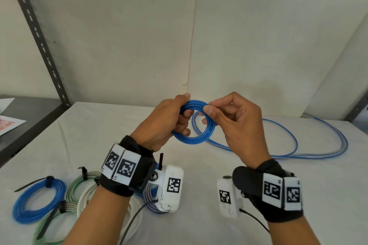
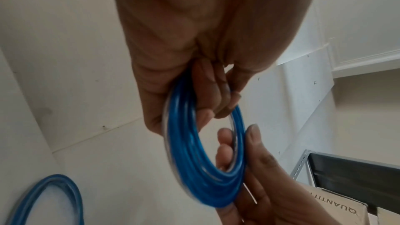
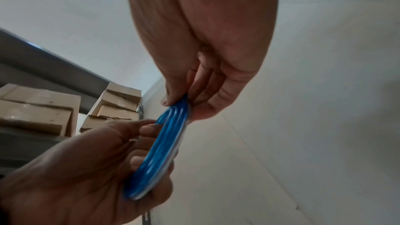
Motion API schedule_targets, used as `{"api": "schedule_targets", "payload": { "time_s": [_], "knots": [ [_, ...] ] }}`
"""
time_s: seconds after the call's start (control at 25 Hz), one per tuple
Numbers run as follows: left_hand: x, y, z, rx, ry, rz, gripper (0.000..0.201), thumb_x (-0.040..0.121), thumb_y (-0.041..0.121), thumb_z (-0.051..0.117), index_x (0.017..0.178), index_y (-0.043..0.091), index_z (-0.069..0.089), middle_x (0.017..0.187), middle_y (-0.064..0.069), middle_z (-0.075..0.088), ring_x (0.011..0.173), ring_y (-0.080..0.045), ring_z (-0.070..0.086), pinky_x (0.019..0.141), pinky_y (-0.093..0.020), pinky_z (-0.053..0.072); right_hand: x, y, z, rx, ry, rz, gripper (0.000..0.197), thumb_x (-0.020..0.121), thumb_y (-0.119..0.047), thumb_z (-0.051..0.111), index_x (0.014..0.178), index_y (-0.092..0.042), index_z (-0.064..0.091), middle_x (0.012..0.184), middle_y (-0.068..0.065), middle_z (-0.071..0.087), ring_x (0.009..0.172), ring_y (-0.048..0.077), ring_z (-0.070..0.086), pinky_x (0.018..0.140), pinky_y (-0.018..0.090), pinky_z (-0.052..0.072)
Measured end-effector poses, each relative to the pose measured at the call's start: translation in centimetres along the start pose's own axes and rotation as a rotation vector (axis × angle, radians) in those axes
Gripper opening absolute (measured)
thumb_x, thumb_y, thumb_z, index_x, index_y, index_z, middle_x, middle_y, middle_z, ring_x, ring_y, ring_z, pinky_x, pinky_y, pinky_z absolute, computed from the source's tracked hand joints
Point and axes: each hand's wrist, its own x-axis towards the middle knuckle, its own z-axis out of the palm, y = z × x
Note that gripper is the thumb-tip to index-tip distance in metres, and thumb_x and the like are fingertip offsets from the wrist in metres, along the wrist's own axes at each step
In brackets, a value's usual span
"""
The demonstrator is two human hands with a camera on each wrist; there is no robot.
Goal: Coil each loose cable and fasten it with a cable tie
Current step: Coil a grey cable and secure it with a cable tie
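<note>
Left hand (image 1: 163, 123) gripping blue cable coil (image 1: 196, 138) above white table (image 1: 219, 165), right hand (image 1: 237, 123) pinching its top edge; loose cable tail (image 1: 294, 145) behind, tied coils (image 1: 37, 199) front left; white wall, metal shelving (image 1: 39, 40), cardboard boxes (image 3: 41, 109); "QUANTIT" legible on a box (image 2: 337, 208)

A table (image 1: 258, 175) covered in white cloth is set against pale wall panels (image 1: 119, 36), joined by a vertical seam. A slotted grey upright (image 1: 37, 36) stands left over a dark shelf (image 1: 29, 117). Cardboard boxes (image 3: 36, 109) are stacked on shelving, apparently metal. Lighting is even.
</note>
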Motion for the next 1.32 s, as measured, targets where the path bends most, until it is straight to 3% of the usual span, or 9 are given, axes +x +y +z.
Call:
{"api": "schedule_targets", "payload": {
  "time_s": [0.2, 0.4, 0.6, 0.68, 0.84, 0.96, 1.12, 1.32],
  "knots": [
    [0.0, 0.3, -0.6, -0.197, 0.060, 0.035, 0.048, 0.107, 0.033, 0.035, 0.063, 0.014, 0.038, 0.052, 0.005, 0.018, 0.045, -0.012, 0.016, 0.052, -0.028, 0.034, -0.4, 0.2, 1.5, -0.018, -0.009, 0.023, 0.030, 0.086, -0.014, 0.078, 0.114, -0.017, 0.067, 0.097, 0.003, 0.077, 0.089, 0.019, 0.076, 0.085, 0.043, 0.061],
    [0.2, 0.1, -0.6, -0.262, 0.037, 0.022, 0.049, 0.106, 0.033, 0.038, 0.062, 0.012, 0.046, 0.051, 0.004, 0.019, 0.043, -0.011, 0.020, 0.055, -0.028, 0.041, -0.3, -0.1, 1.5, -0.080, 0.037, -0.021, 0.024, 0.088, -0.012, 0.076, 0.110, -0.013, 0.067, 0.090, 0.003, 0.076, 0.078, 0.016, 0.076, 0.077, 0.039, 0.062],
    [0.3, 0.0, -1.3, -0.007, -0.033, 0.013, 0.047, 0.106, 0.027, 0.030, 0.084, 0.000, 0.061, 0.055, -0.008, 0.047, 0.048, -0.020, 0.045, 0.078, -0.044, 0.053, -0.1, 0.1, 0.0, -0.057, -0.053, 0.001, 0.023, 0.087, -0.006, 0.075, 0.107, -0.017, 0.072, 0.091, 0.000, 0.078, 0.078, 0.018, 0.076, 0.074, 0.028, 0.058],
    [0.2, 0.1, -1.4, 0.057, -0.068, -0.028, 0.050, 0.107, 0.033, 0.031, 0.083, 0.000, 0.060, 0.053, -0.007, 0.044, 0.046, -0.020, 0.041, 0.071, -0.037, 0.055, -0.2, 0.0, -0.1, -0.092, -0.136, 0.011, 0.024, 0.087, -0.006, 0.075, 0.108, -0.017, 0.073, 0.092, 0.000, 0.078, 0.077, 0.017, 0.075, 0.075, 0.026, 0.058],
    [0.2, -0.3, -0.7, 0.244, -0.037, -0.057, 0.049, 0.104, 0.045, 0.040, 0.073, 0.008, 0.049, 0.053, 0.002, 0.032, 0.042, -0.012, 0.030, 0.060, -0.029, 0.045, -0.2, 0.0, -0.2, -0.144, -0.208, 0.027, 0.024, 0.088, -0.007, 0.075, 0.111, -0.014, 0.074, 0.095, 0.000, 0.078, 0.077, 0.017, 0.076, 0.077, 0.031, 0.061],
    [0.5, -0.7, -0.4, 0.222, 0.011, -0.021, 0.048, 0.104, 0.041, 0.041, 0.067, 0.011, 0.047, 0.052, 0.004, 0.033, 0.042, -0.010, 0.030, 0.055, -0.028, 0.041, -0.2, 0.0, -0.1, -0.129, -0.184, 0.038, 0.024, 0.088, -0.008, 0.075, 0.111, -0.014, 0.073, 0.097, 0.002, 0.078, 0.076, 0.018, 0.076, 0.077, 0.031, 0.061],
    [0.2, -0.3, -0.2, 0.117, 0.041, 0.009, 0.047, 0.106, 0.038, 0.039, 0.066, 0.013, 0.043, 0.057, 0.001, 0.026, 0.050, -0.014, 0.023, 0.049, -0.025, 0.038, -0.2, -0.1, 0.6, -0.086, -0.040, 0.040, 0.019, 0.084, -0.011, 0.078, 0.101, -0.007, 0.069, 0.088, 0.004, 0.077, 0.073, 0.017, 0.076, 0.073, 0.030, 0.061],
    [0.0, 0.0, -0.3, 0.048, 0.043, 0.023, 0.045, 0.106, 0.036, 0.038, 0.067, 0.014, 0.040, 0.058, 0.001, 0.022, 0.049, -0.014, 0.020, 0.048, -0.025, 0.034, -0.6, -0.7, 0.6, -0.172, -0.109, 0.025, 0.034, 0.088, -0.014, 0.076, 0.120, -0.022, 0.065, 0.088, 0.001, 0.076, 0.072, 0.013, 0.075, 0.073, 0.031, 0.062]
  ]
}}
